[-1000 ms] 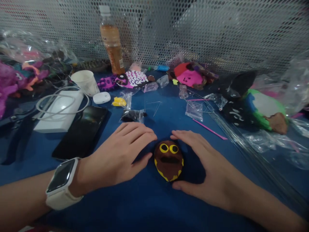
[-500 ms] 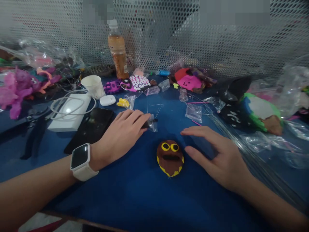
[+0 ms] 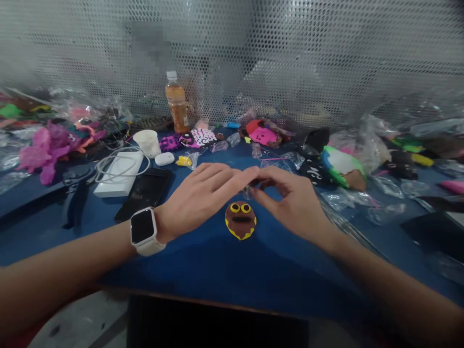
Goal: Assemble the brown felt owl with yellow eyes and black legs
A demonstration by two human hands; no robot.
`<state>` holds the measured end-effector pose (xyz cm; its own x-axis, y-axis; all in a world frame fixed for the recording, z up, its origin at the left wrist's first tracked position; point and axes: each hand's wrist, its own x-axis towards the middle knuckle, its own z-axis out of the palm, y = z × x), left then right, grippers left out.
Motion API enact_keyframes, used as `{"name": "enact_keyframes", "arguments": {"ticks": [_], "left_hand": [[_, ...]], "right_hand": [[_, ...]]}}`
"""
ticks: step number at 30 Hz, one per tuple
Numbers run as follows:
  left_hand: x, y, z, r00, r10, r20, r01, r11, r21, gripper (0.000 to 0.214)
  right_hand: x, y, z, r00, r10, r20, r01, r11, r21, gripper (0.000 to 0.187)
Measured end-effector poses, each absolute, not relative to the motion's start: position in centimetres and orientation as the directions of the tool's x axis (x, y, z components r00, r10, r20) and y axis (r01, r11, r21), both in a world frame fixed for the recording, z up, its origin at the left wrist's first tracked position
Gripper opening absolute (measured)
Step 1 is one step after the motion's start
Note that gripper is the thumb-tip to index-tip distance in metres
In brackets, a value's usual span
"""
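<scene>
A brown felt face with yellow eyes and yellow trim (image 3: 240, 220) lies flat on the blue table top (image 3: 217, 270). Just above it, my left hand (image 3: 203, 195) and my right hand (image 3: 290, 203) meet at the fingertips. Between them they pinch a small clear plastic bag with something dark inside (image 3: 253, 186), mostly hidden by the fingers. A white smartwatch (image 3: 143, 229) sits on my left wrist.
A black phone (image 3: 147, 193), a white power bank with a coiled cable (image 3: 118, 166), a white earbud case (image 3: 164, 158), a paper cup (image 3: 148, 142) and a drink bottle (image 3: 176, 104) stand at the left. Felt toys and clear bags litter the back and right. A perforated metal screen closes the rear.
My left hand picked up the small bag and carried it right. My right hand rose from beside the felt face to meet it. The camera pulled back.
</scene>
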<state>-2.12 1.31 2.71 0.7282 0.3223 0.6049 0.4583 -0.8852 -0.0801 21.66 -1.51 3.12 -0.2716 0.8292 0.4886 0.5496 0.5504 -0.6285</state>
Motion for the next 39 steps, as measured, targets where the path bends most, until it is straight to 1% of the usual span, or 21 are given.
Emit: {"name": "enact_keyframes", "arguments": {"ticks": [3, 5, 8, 10, 12, 13, 15, 17, 18, 21, 22, 25, 27, 29, 32, 35, 37, 39], "left_hand": [[-1.3, 2.8, 2.5, 0.713, 0.326, 0.62, 0.482, -0.871, -0.095, 0.045], [-0.7, 3.2, 1.9, 0.732, 0.34, 0.59, 0.491, -0.864, -0.111, 0.041], [-0.4, 3.1, 1.1, 0.792, 0.347, 0.502, 0.487, -0.856, -0.176, 0.037], [-0.7, 3.1, 0.7, 0.809, 0.372, 0.455, 0.5, -0.843, -0.199, 0.036], [-1.5, 3.6, 0.5, 0.782, 0.435, 0.447, 0.559, -0.807, -0.193, 0.033], [-1.9, 4.0, 0.4, 0.746, 0.49, 0.452, 0.618, -0.763, -0.193, 0.033], [-2.8, 5.0, 0.2, 0.678, 0.587, 0.442, 0.711, -0.676, -0.193, 0.033], [-3.3, 5.6, 0.0, 0.643, 0.631, 0.435, 0.75, -0.634, -0.188, 0.036], [-3.4, 5.8, -0.1, 0.636, 0.638, 0.435, 0.756, -0.628, -0.184, 0.036], [-3.1, 5.2, -0.1, 0.636, 0.637, 0.435, 0.755, -0.63, -0.181, 0.032], [-2.8, 4.8, 0.0, 0.639, 0.634, 0.436, 0.752, -0.634, -0.181, 0.032], [-2.0, 3.4, 0.3, 0.665, 0.582, 0.468, 0.712, -0.682, -0.164, 0.036], [-1.5, 2.6, 0.5, 0.696, 0.505, 0.511, 0.65, -0.746, -0.147, 0.038], [-1.2, 2.2, 0.6, 0.713, 0.425, 0.558, 0.578, -0.806, -0.124, 0.034], [-1.1, 2.0, 0.4, 0.702, 0.376, 0.604, 0.52, -0.851, -0.075, 0.025], [-1.1, 2.1, 0.0, 0.659, 0.417, 0.626, 0.512, -0.858, 0.032, 0.015], [-1.1, 2.1, -0.2, 0.615, 0.476, 0.629, 0.501, -0.852, 0.154, 0.013], [-0.9, 1.9, -0.5, 0.582, 0.537, 0.61, 0.473, -0.834, 0.283, 0.017]], "right_hand": [[22.3, 0.6, 3.4, -0.344, 0.768, 0.541, 0.599, 0.623, -0.503, 0.015], [22.8, 1.5, 2.7, -0.386, 0.748, 0.54, 0.641, 0.639, -0.425, 0.003], [23.6, 1.8, 1.2, -0.421, 0.75, 0.51, 0.693, 0.629, -0.353, 0.012], [24.5, 1.9, 0.5, -0.379, 0.764, 0.523, 0.716, 0.6, -0.358, 0.013], [25.6, 2.5, 0.3, -0.226, 0.785, 0.576, 0.728, 0.529, -0.436, 0.011], [26.2, 2.8, 0.3, -0.115, 0.79, 0.603, 0.715, 0.487, -0.502, 0.011], [27.3, 3.6, 0.5, 0.118, 0.786, 0.607, 0.624, 0.417, -0.661, 0.012], [27.6, 3.9, 0.6, 0.227, 0.796, 0.561, 0.517, 0.39, -0.762, 0.015], [27.4, 3.8, 0.6, 0.229, 0.811, 0.538, 0.475, 0.389, -0.79, 0.015], [25.8, 2.6, 0.5, 0.122, 0.891, 0.438, 0.371, 0.369, -0.852, 0.016], [25.1, 2.0, 0.4, 0.079, 0.921, 0.382, 0.349, 0.333, -0.876, 0.017], [23.4, 0.4, 0.1, -0.053, 0.957, 0.284, 0.306, 0.287, -0.908, 0.021], [22.8, -0.2, 0.0, -0.104, 0.959, 0.264, 0.286, 0.283, -0.915, 0.02], [22.5, -0.6, 0.0, -0.164, 0.95, 0.266, 0.274, 0.303, -0.913, 0.02], [22.5, -0.7, 0.0, -0.268, 0.925, 0.268, 0.32, 0.348, -0.881, 0.028], [22.6, -0.7, -0.2, -0.309, 0.921, 0.239, 0.359, 0.346, -0.867, 0.027], [22.6, -0.7, -0.4, -0.297, 0.928, 0.225, 0.351, 0.325, -0.878, 0.022], [22.6, -0.7, -0.5, -0.271, 0.931, 0.246, 0.359, 0.335, -0.871, 0.016]]}}
